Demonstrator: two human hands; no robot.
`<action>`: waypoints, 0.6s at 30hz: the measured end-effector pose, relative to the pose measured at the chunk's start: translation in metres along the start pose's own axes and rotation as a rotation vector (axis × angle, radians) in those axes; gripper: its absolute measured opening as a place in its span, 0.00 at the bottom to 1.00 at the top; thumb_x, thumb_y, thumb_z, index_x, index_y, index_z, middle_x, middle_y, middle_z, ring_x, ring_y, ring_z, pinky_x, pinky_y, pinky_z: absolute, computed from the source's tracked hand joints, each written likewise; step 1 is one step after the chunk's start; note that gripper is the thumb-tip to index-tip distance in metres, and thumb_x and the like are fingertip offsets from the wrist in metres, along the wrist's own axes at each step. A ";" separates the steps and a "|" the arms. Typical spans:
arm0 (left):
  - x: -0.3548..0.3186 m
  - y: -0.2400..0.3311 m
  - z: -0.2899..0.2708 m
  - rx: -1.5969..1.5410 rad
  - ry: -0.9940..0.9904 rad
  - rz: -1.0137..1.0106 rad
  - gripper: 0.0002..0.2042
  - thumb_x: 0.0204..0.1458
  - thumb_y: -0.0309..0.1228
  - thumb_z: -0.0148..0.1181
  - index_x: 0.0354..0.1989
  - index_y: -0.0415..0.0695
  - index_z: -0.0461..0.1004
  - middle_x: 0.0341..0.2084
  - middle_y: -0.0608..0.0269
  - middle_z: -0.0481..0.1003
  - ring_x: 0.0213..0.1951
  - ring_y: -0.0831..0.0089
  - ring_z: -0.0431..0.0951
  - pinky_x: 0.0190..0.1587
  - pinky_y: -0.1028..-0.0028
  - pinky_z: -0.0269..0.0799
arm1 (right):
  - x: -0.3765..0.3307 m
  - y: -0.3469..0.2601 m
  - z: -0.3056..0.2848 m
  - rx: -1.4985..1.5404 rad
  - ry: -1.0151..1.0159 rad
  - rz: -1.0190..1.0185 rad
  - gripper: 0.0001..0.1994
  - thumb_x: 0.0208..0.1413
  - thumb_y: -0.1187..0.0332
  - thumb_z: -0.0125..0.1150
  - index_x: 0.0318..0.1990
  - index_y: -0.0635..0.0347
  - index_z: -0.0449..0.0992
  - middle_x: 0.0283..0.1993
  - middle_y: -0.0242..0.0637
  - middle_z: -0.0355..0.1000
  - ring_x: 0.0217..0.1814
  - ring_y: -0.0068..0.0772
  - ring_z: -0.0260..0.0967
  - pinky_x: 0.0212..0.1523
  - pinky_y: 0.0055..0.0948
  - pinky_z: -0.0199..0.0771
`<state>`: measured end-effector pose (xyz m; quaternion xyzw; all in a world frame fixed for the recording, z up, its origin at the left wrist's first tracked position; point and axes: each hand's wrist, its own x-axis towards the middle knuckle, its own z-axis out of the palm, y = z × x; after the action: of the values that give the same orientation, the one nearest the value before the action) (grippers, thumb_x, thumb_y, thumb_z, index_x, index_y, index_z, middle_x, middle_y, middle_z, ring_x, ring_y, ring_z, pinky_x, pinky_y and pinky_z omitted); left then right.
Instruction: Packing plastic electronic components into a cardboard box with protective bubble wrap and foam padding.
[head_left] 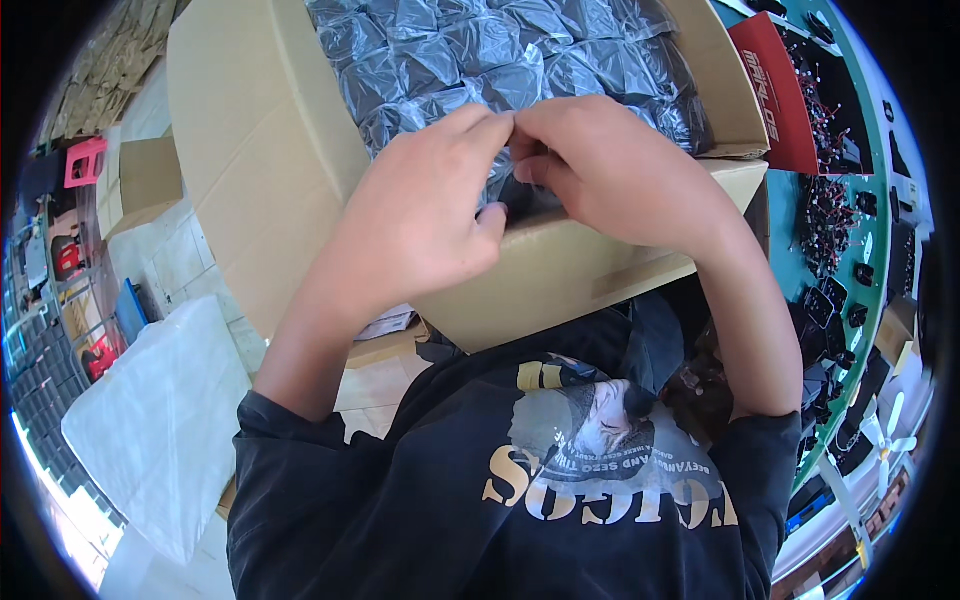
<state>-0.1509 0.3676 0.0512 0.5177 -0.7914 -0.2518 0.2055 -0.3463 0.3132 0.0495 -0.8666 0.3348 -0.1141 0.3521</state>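
A large open cardboard box (270,150) stands in front of me, packed with several dark items sealed in clear plastic bags (480,45). My left hand (420,215) and my right hand (610,170) meet over the box's near edge. Their fingertips pinch one small dark bagged item (520,195) between them, mostly hidden by the fingers. Both forearms rise from my black printed T-shirt at the bottom of the view.
A green worktable (880,190) at the right carries many small black parts and a red box (775,90). A white padded bag (160,420) lies on the tiled floor at left, beside a smaller cardboard box (145,180) and a pink stool (85,160).
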 end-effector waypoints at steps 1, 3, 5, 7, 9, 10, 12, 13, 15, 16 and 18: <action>0.003 0.003 -0.001 -0.014 -0.023 -0.016 0.13 0.47 0.29 0.64 0.40 0.37 0.76 0.33 0.55 0.76 0.32 0.52 0.75 0.38 0.62 0.71 | -0.001 -0.004 -0.005 0.081 -0.019 0.075 0.06 0.52 0.81 0.60 0.38 0.66 0.77 0.32 0.38 0.76 0.29 0.34 0.68 0.35 0.30 0.70; 0.006 0.008 -0.002 -0.042 -0.071 -0.049 0.12 0.47 0.28 0.61 0.40 0.37 0.76 0.34 0.54 0.76 0.32 0.51 0.76 0.38 0.62 0.71 | -0.003 -0.010 -0.010 0.243 -0.056 0.226 0.06 0.51 0.80 0.60 0.36 0.67 0.78 0.31 0.38 0.76 0.27 0.33 0.68 0.33 0.29 0.71; 0.009 0.008 -0.002 -0.043 -0.098 -0.055 0.12 0.48 0.27 0.61 0.40 0.37 0.76 0.34 0.55 0.76 0.32 0.51 0.76 0.38 0.62 0.71 | -0.005 -0.013 -0.008 0.260 -0.023 0.234 0.05 0.50 0.80 0.61 0.35 0.67 0.78 0.30 0.38 0.76 0.26 0.33 0.68 0.33 0.28 0.71; 0.012 0.006 -0.002 -0.046 -0.147 -0.059 0.11 0.49 0.27 0.60 0.40 0.37 0.76 0.34 0.56 0.75 0.31 0.52 0.76 0.37 0.61 0.71 | -0.008 -0.016 -0.002 0.284 0.048 0.248 0.04 0.49 0.80 0.62 0.34 0.67 0.78 0.29 0.38 0.76 0.26 0.32 0.69 0.32 0.26 0.72; 0.014 0.006 -0.001 -0.050 -0.172 -0.067 0.10 0.49 0.27 0.60 0.40 0.37 0.76 0.34 0.56 0.75 0.30 0.53 0.76 0.37 0.61 0.71 | -0.013 -0.017 -0.002 0.451 0.104 0.257 0.04 0.48 0.80 0.64 0.33 0.67 0.79 0.29 0.39 0.76 0.26 0.31 0.69 0.33 0.25 0.72; 0.014 0.008 0.000 -0.024 -0.225 -0.070 0.09 0.49 0.26 0.59 0.39 0.38 0.76 0.33 0.57 0.75 0.29 0.54 0.75 0.35 0.62 0.71 | -0.016 -0.015 -0.003 0.605 0.124 0.259 0.04 0.47 0.79 0.65 0.32 0.67 0.79 0.29 0.39 0.77 0.26 0.31 0.69 0.34 0.24 0.72; 0.011 0.010 -0.001 0.038 -0.331 -0.098 0.07 0.50 0.25 0.58 0.38 0.39 0.76 0.32 0.58 0.74 0.27 0.56 0.75 0.33 0.64 0.71 | -0.018 -0.003 -0.027 0.423 0.078 0.246 0.04 0.47 0.78 0.65 0.33 0.67 0.80 0.29 0.40 0.77 0.26 0.32 0.69 0.35 0.25 0.73; 0.008 0.011 -0.002 0.069 -0.383 -0.113 0.07 0.50 0.24 0.57 0.37 0.39 0.76 0.31 0.58 0.74 0.26 0.57 0.75 0.32 0.65 0.70 | -0.017 0.003 -0.037 0.229 0.045 0.234 0.05 0.47 0.77 0.66 0.33 0.67 0.80 0.30 0.41 0.77 0.26 0.33 0.70 0.35 0.25 0.74; 0.007 0.015 0.000 0.005 -0.334 -0.072 0.06 0.51 0.23 0.57 0.37 0.39 0.76 0.32 0.58 0.75 0.27 0.59 0.74 0.33 0.67 0.70 | -0.019 0.012 -0.048 0.107 -0.055 0.264 0.05 0.46 0.77 0.65 0.32 0.68 0.80 0.30 0.42 0.77 0.27 0.38 0.71 0.35 0.28 0.74; 0.005 0.014 0.002 -0.054 -0.276 -0.045 0.06 0.51 0.22 0.57 0.38 0.38 0.75 0.33 0.59 0.76 0.27 0.61 0.73 0.34 0.69 0.70 | -0.016 0.019 -0.052 -0.013 -0.164 0.278 0.04 0.46 0.77 0.64 0.31 0.68 0.80 0.29 0.43 0.77 0.28 0.42 0.72 0.36 0.31 0.74; 0.002 0.010 0.006 -0.172 -0.158 0.008 0.06 0.52 0.19 0.56 0.38 0.37 0.75 0.35 0.59 0.77 0.28 0.65 0.72 0.35 0.73 0.69 | -0.009 0.028 -0.055 -0.257 -0.380 0.302 0.04 0.45 0.78 0.61 0.29 0.70 0.80 0.29 0.45 0.78 0.30 0.50 0.74 0.36 0.37 0.75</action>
<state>-0.1628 0.3700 0.0526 0.4735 -0.7828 -0.3579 0.1870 -0.3907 0.2749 0.0706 -0.8502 0.3999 0.1478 0.3090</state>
